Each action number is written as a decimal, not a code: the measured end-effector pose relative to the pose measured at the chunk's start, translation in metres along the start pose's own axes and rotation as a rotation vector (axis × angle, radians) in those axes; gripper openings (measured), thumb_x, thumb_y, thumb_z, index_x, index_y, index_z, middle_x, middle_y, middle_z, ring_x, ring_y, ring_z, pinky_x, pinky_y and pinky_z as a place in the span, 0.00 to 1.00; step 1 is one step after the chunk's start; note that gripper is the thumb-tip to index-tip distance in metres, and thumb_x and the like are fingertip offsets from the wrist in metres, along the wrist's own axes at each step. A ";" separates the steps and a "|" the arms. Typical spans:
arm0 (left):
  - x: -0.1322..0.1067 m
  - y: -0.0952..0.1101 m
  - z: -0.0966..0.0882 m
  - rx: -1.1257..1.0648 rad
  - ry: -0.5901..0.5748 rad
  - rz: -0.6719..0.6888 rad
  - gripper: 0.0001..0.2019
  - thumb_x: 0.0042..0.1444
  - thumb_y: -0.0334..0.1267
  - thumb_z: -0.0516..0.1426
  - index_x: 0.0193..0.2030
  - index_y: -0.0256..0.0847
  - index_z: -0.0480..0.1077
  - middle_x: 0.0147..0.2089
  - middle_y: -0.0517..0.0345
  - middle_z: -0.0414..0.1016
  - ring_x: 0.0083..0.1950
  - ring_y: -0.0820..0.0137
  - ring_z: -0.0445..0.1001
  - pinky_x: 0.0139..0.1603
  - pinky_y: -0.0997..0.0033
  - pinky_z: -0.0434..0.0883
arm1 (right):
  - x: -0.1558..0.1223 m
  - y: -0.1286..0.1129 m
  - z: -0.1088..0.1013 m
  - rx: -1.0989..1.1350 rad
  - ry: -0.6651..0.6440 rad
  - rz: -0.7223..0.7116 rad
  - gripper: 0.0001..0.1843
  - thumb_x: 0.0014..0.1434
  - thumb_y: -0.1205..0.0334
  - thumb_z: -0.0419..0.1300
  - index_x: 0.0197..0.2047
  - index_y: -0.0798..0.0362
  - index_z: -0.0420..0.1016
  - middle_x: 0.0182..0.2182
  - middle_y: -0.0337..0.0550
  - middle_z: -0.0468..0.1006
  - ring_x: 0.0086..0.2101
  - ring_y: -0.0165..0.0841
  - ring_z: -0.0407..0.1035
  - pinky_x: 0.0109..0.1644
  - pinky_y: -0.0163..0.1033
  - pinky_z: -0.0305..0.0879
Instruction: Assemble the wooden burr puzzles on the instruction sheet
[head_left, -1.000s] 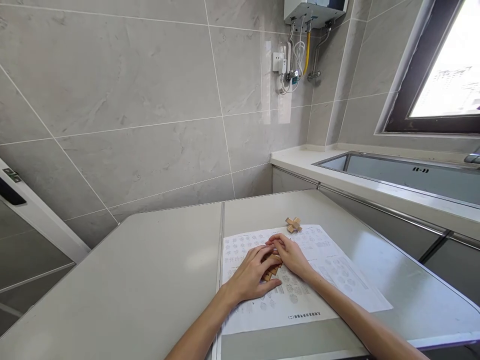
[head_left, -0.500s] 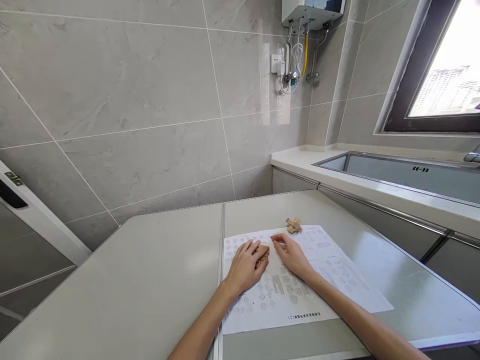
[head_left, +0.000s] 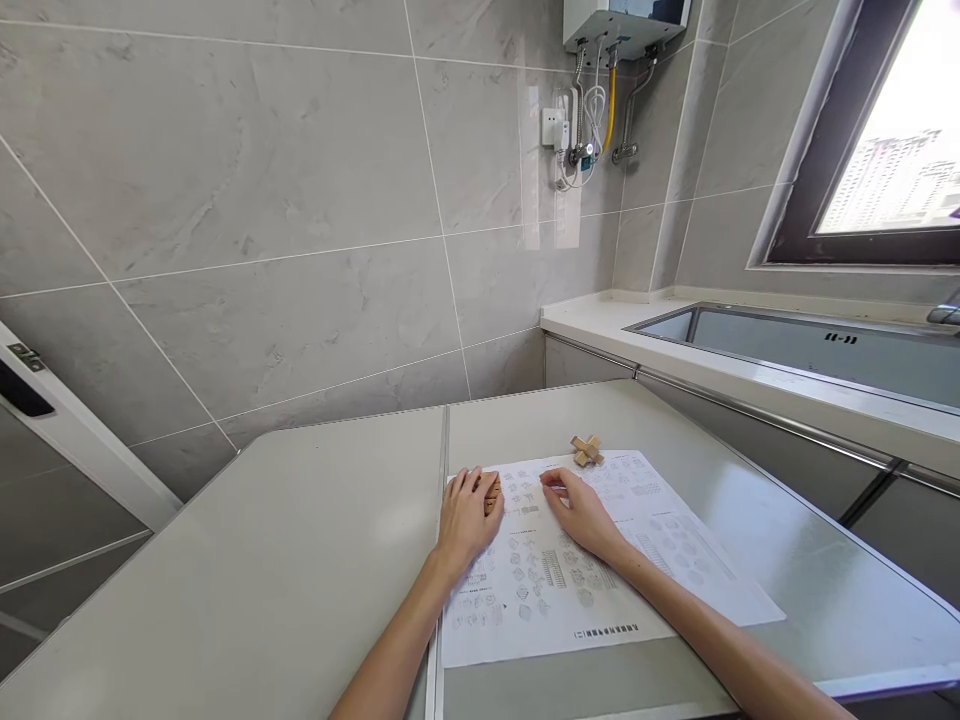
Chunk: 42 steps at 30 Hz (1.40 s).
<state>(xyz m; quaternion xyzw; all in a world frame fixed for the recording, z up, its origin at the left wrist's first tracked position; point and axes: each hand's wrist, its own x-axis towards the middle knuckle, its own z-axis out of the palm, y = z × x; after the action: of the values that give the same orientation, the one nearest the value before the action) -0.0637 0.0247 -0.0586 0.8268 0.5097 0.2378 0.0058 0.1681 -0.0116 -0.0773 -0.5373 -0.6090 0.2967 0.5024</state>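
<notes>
My left hand lies on the left part of a printed instruction sheet, its fingers curled over small wooden puzzle pieces that show only at the fingertips. Palm down on the middle of the sheet rests my right hand, fingers bent, with nothing visible in it. A finished wooden cross-shaped puzzle sits at the sheet's far edge, a little beyond my right hand.
The sheet lies on a grey table with a seam down its middle. A tiled wall stands behind. A counter with a steel sink runs along the right, under a window. A water heater with hoses hangs on the wall.
My hands were together over the wooden pieces at the sheet's middle. The left hand has slid left and away with the pieces; the right hand stayed nearly in place.
</notes>
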 end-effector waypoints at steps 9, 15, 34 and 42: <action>0.000 0.006 -0.005 0.058 0.057 -0.041 0.17 0.69 0.46 0.57 0.62 0.47 0.75 0.66 0.49 0.75 0.69 0.50 0.69 0.71 0.43 0.64 | -0.002 -0.002 -0.001 -0.025 -0.013 0.007 0.09 0.68 0.58 0.58 0.49 0.48 0.76 0.49 0.49 0.83 0.47 0.44 0.79 0.53 0.52 0.76; 0.002 -0.003 0.003 0.050 0.080 -0.083 0.20 0.69 0.46 0.56 0.64 0.44 0.71 0.67 0.45 0.74 0.70 0.48 0.68 0.72 0.40 0.62 | -0.003 -0.004 -0.002 -0.040 -0.016 0.013 0.10 0.68 0.57 0.58 0.50 0.48 0.76 0.49 0.49 0.83 0.45 0.44 0.79 0.52 0.52 0.75; 0.004 -0.008 -0.011 -0.098 0.020 0.103 0.27 0.67 0.44 0.59 0.70 0.44 0.61 0.70 0.46 0.71 0.77 0.50 0.61 0.78 0.38 0.56 | -0.005 -0.009 -0.004 -0.040 -0.015 0.018 0.09 0.67 0.57 0.58 0.48 0.47 0.76 0.47 0.48 0.82 0.44 0.44 0.78 0.49 0.51 0.73; -0.009 0.032 -0.022 -0.196 -0.109 0.451 0.25 0.68 0.36 0.58 0.70 0.48 0.62 0.70 0.47 0.71 0.72 0.54 0.68 0.72 0.45 0.69 | 0.002 -0.002 -0.001 0.052 0.026 0.029 0.09 0.65 0.57 0.58 0.47 0.47 0.74 0.47 0.47 0.82 0.46 0.43 0.78 0.51 0.50 0.74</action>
<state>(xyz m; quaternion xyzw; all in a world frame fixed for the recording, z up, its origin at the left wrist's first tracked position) -0.0489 -0.0033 -0.0340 0.9268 0.2858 0.2363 0.0600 0.1684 -0.0101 -0.0750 -0.5368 -0.5865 0.3127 0.5196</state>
